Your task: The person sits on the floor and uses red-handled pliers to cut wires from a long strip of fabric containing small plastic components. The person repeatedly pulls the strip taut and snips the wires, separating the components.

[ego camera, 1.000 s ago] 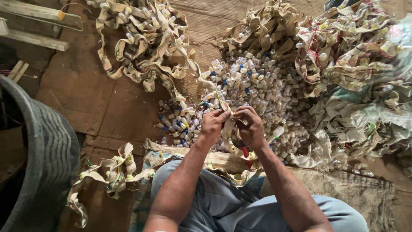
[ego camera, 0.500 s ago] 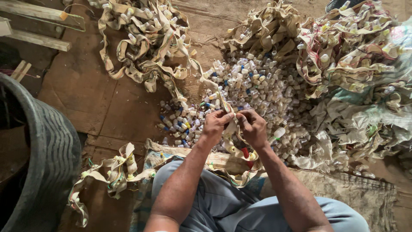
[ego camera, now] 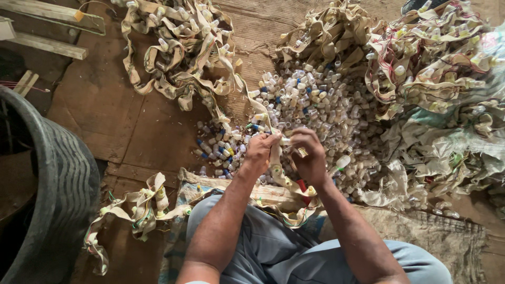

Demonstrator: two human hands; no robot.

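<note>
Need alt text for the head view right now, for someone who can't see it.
Both hands, left hand and right hand, pinch a small vial on a tan fabric strip over the person's lap. Beyond them lies a pile of loose vials, with heaps of tangled strips around it and a dark tub at left.

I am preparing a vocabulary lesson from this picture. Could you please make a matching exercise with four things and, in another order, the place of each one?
Things:
1. pile of small plastic vials
2. black tyre
3. wooden planks
4. beige strip

Places:
A. top left corner
B. between the left hand and right hand
C. left edge
D. on the floor, just beyond the hands

Pairs: 1-D, 2-C, 3-A, 4-B
</note>
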